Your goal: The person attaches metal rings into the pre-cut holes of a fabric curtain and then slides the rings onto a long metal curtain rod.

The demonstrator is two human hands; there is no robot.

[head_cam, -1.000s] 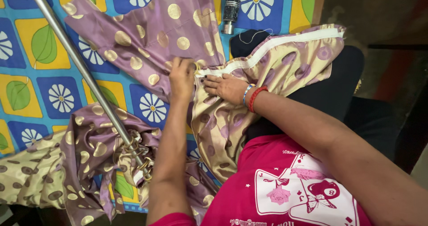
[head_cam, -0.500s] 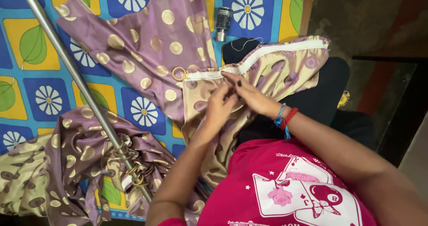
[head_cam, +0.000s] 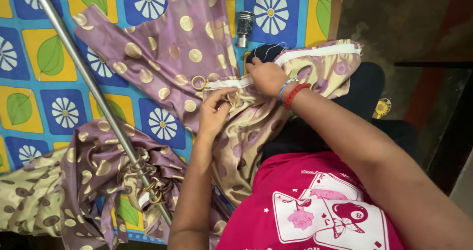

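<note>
The shiny purple curtain with golden dots (head_cam: 187, 43) lies spread over the person's lap and over the blue and yellow flowered floor mat (head_cam: 44, 62). Along its top edge runs a white header tape (head_cam: 315, 53). The left hand (head_cam: 215, 113) pinches a small golden ring (head_cam: 232, 100) at this tape, and the right hand (head_cam: 267, 77) presses the tape flat, fingers closed on the fabric. To do this step well, I think the tape should stay stretched between both hands, so the ring sits straight like the golden ring beside it (head_cam: 198, 83). Farther left, a long metal rod (head_cam: 84, 70) already carries a bunched part of the curtain (head_cam: 98, 176). A small silver rod end cap (head_cam: 245, 27) stands near the top.
</note>
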